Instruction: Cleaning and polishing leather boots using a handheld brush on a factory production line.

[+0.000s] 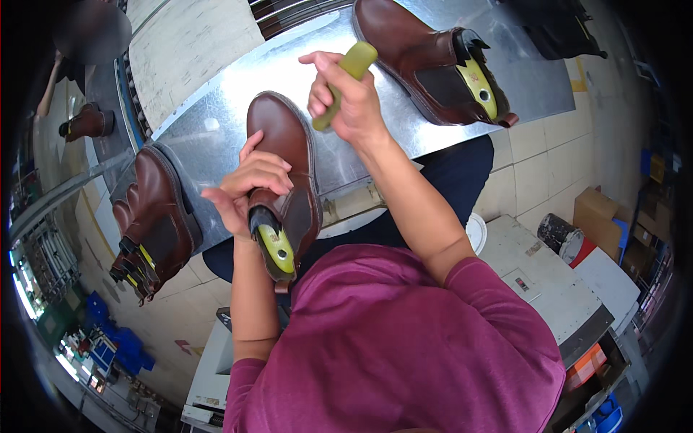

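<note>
A brown ankle boot (278,130) with a yellow-green last (275,249) inside it lies at the table's near edge, its toe pointing away from me. My left hand (254,180) grips it, fingers curled over the instep and thumb out to the side. Raised just right of the toe, my right hand (346,94) is closed around a yellow-green bar (357,60), apart from the boot. The bar looks like a rubber block; its exact kind I cannot tell.
Another lasted brown boot (433,72) lies at the right on the shiny metal table (534,94). Several more boots (160,202) stand in a row at the left edge. A pale cabinet (534,267) is on my right. One more boot (90,123) and a blurred person are at the far left.
</note>
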Motion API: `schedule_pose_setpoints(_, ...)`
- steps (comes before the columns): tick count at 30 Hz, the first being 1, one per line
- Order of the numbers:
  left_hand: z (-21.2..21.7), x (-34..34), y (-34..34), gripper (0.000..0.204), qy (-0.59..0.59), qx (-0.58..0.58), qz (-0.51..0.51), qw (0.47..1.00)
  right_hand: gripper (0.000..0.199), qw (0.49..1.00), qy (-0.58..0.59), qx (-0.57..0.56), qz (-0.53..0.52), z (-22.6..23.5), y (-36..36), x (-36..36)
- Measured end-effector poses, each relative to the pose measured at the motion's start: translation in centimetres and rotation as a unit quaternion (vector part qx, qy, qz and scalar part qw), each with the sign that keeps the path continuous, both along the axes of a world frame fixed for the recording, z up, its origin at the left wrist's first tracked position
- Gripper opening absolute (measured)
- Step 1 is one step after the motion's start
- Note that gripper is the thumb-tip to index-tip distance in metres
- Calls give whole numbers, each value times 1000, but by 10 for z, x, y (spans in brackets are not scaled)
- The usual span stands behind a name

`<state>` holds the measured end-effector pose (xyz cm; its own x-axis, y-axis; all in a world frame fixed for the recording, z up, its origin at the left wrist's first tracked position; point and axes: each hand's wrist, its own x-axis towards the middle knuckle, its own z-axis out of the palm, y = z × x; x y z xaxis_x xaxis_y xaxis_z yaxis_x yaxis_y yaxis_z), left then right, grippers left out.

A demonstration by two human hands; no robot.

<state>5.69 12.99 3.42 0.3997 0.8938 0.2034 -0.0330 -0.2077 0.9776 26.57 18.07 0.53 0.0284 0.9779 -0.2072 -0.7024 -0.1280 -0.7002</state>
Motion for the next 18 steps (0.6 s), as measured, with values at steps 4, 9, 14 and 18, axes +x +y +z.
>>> schedule_pose_setpoints(4, 0, 2, 1, 106, 4, 3, -1, 1000, 34, 997, 74, 37, -6, -5, 35, -15)
schedule_pose_setpoints(9, 2, -1, -2, 105, 3, -18, 5, 1000, 34, 992, 106, 67, 12, -13, 58, -25)
schedule_pose_setpoints(14, 1, -2, 1, 106, 8, -24, -9, 1000, 31, 989, 88, 104, 50, -14, 72, -31)
schedule_pose_setpoints(18, 1, -2, 2, 106, 5, -27, -3, 1000, 29, 988, 49, 131, 64, -7, 79, -36)
